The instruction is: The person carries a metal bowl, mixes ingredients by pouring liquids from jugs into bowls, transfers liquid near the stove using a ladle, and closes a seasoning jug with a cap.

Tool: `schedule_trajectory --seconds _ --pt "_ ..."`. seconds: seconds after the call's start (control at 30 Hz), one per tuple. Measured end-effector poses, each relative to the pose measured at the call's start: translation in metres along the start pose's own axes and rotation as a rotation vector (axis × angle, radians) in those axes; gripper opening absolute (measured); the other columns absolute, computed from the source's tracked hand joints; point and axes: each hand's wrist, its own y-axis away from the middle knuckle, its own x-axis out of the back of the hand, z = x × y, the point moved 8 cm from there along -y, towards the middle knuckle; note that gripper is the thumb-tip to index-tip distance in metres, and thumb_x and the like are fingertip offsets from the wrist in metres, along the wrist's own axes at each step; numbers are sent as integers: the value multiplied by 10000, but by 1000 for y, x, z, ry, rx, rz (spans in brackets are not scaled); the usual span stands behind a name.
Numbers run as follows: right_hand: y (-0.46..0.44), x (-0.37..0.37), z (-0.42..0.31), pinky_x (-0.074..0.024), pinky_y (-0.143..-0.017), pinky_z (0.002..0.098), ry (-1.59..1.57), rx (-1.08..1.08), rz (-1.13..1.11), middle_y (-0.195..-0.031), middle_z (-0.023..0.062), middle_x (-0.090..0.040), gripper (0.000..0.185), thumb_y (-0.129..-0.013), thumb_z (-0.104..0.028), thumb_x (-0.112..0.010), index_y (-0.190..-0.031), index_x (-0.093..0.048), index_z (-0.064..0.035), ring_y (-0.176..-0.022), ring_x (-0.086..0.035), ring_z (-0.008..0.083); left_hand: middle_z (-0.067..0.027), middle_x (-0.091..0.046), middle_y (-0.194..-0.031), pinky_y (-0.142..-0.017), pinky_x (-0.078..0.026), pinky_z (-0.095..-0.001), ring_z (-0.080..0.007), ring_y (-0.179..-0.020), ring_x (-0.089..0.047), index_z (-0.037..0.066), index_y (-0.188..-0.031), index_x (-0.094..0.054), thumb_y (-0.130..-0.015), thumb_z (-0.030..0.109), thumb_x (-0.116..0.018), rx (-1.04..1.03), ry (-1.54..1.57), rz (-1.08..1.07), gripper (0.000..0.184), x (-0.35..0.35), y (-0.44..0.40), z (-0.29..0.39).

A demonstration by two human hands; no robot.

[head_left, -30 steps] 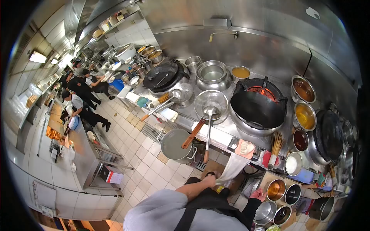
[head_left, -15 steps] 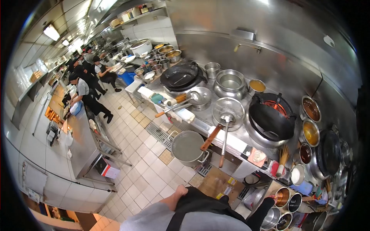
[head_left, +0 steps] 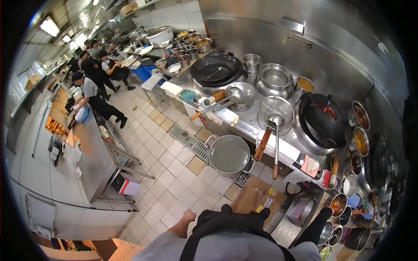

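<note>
Head view, looking down past your apron (head_left: 235,228). Your left hand (head_left: 189,215) is low beside the apron, above the tiled floor (head_left: 172,191), fingers curled in together with nothing visible in them; it seems kept clear of the cookware. Your right arm, in a black sleeve (head_left: 312,226), reaches out to the sauce pot (head_left: 338,203), which holds orange-red liquid. Your right hand cannot be made out against it, so whether it grips anything is impossible to tell. Metal containers cluster around that pot, probably so that their contents are within reach of the wok (head_left: 322,126).

On the steel counter (head_left: 251,116), a ladle (head_left: 277,141) rests with its bowl in a round strainer (head_left: 270,106). Both handles jut past the front edge, likely to make them easy to grasp. A large pot (head_left: 229,153) stands beside the counter, its two side handles exposed, presumably for lifting.
</note>
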Motion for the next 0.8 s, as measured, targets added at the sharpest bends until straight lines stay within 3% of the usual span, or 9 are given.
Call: schedule_trajectory --seconds 0.03,0.13,0.23,0.3,0.37,0.57,0.67,0.8 --pt "-2 6 -2 -440 -432 295 37 8 12 -640 52 -540 229 -912 -235 -579 -762 -564 -63 -488 -517 169 -281 -712 -769 -795 -591 -417 -391 -767 -740 -94 -768 -712 -788 194 -567 -47 5 -28 322 3 1 -6" --pt "11 30 -14 -422 -408 305 156 18 64 -622 52 -523 212 -898 -207 -570 -741 -557 -65 -466 -501 172 -200 -689 -625 -683 -600 -387 -309 -624 -723 -45 -715 -711 -812 186 -573 64 181 -42 286 2 -20 -34" --pt "118 23 -42 -404 -398 299 281 84 91 -593 55 -513 172 -874 -153 -588 -743 -536 -55 -456 -494 168 -188 -679 -629 -572 -591 -386 -277 -595 -706 -46 -728 -695 -845 129 -582 11 335 23 238 -14 -53 -53" --pt "142 24 -46 -389 -393 300 286 197 6 -576 46 -504 160 -835 -115 -602 -707 -515 -77 -449 -493 172 -191 -670 -648 -513 -574 -376 -253 -585 -693 -61 -752 -676 -854 84 -589 202 676 62 197 5 -26 -34" --pt "193 7 -49 -364 -380 295 339 218 -172 -560 35 -480 148 -835 -120 -615 -735 -514 -80 -433 -463 157 -201 -671 -706 -467 -561 -363 -237 -574 -679 -94 -797 -647 -856 30 -593 306 864 10 148 9 -16 -20" --pt "338 -66 0 -338 -367 288 436 247 -687 -588 8 -473 70 -912 -129 -614 -921 -575 -71 -423 -414 115 -207 -651 -659 -480 -552 -394 -268 -547 -676 -81 -721 -654 -850 57 -601 300 586 -312 197 -5 -54 -27" --pt "422 -128 45 -337 -344 294 536 216 -912 -590 20 -472 92 -917 -118 -612 -894 -541 -65 -400 -404 124 -209 -640 -629 -513 -555 -396 -285 -544 -678 -59 -656 -647 -857 68 -595 26 370 -240 243 56 -110 -13" --pt "573 -208 124 -355 -333 302 633 140 -1191 -564 31 -479 94 -906 -95 -617 -892 -541 -41 -367 -414 129 -178 -678 -773 -553 -575 -350 -248 -642 -706 -74 -951 -636 -899 118 -608 38 710 33 201 183 -138 -9"
